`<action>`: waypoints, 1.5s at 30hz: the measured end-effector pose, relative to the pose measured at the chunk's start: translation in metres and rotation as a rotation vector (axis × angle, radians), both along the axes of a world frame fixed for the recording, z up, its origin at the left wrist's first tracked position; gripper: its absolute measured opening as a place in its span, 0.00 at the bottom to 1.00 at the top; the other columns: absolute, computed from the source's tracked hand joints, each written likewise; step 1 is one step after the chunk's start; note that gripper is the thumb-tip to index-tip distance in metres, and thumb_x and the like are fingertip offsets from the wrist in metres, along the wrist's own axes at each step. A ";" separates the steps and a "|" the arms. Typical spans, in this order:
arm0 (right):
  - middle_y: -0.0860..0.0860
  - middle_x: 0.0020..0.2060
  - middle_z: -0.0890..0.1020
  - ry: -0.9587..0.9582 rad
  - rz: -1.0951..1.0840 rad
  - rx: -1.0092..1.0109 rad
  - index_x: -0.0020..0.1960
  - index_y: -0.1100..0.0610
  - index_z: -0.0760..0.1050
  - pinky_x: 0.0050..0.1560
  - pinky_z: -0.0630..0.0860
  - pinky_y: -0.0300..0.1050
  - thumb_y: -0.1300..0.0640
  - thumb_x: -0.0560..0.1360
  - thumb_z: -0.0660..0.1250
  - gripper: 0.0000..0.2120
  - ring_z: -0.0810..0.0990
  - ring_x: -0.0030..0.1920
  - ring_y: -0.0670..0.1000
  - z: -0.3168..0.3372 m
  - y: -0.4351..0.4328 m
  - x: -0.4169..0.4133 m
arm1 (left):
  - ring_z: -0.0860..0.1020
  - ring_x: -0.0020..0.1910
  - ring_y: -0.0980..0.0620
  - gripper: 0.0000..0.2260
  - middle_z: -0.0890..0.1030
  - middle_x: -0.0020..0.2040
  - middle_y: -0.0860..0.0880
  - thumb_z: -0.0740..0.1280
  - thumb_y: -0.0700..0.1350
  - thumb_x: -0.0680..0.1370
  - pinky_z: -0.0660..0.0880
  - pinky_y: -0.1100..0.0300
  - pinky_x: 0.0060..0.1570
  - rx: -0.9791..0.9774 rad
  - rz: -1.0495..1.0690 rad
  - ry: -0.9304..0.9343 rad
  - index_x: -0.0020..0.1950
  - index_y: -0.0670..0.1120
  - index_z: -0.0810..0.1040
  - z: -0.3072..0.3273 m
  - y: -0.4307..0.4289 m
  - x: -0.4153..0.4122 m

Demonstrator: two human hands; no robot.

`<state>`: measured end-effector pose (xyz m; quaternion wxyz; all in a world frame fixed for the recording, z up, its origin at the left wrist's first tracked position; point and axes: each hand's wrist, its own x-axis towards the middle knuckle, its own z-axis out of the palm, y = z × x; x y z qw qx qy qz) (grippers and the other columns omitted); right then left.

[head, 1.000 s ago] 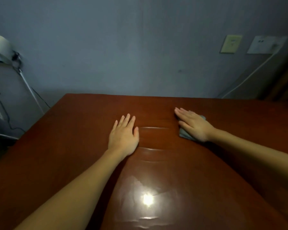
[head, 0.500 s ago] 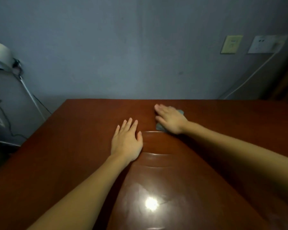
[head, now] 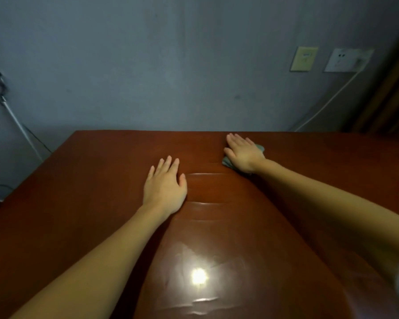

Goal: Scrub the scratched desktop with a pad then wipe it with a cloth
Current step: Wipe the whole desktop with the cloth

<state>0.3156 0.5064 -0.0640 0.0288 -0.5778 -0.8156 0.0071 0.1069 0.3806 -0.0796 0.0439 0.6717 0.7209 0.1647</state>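
Under the flat, straight fingers (head: 236, 140) of the right hand (head: 243, 155) there's a grey pad (head: 260, 148) (might be the cloth, honestly can't tell), pressed onto the far part of the reddish-brown desk (head: 78, 192) with just its edges peeking out on either side of the hand. Left hand (head: 164, 187) isn't gripping anything, fingers stretched out and palm down on the desk, nearer the camera and a bit left of the right one. Further out you've got a bright glare (head: 199, 276) on the glossy wood up close, plus two wall plates (head: 304, 58) and a white cable (head: 327, 102) on the grey wall behind.
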 end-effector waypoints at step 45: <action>0.48 0.78 0.48 0.052 0.207 0.050 0.78 0.55 0.45 0.73 0.36 0.43 0.48 0.79 0.42 0.29 0.44 0.77 0.45 -0.004 -0.318 0.058 | 0.45 0.78 0.52 0.28 0.47 0.79 0.47 0.51 0.50 0.81 0.42 0.55 0.76 -0.069 -0.221 0.062 0.79 0.45 0.48 0.002 -0.201 0.084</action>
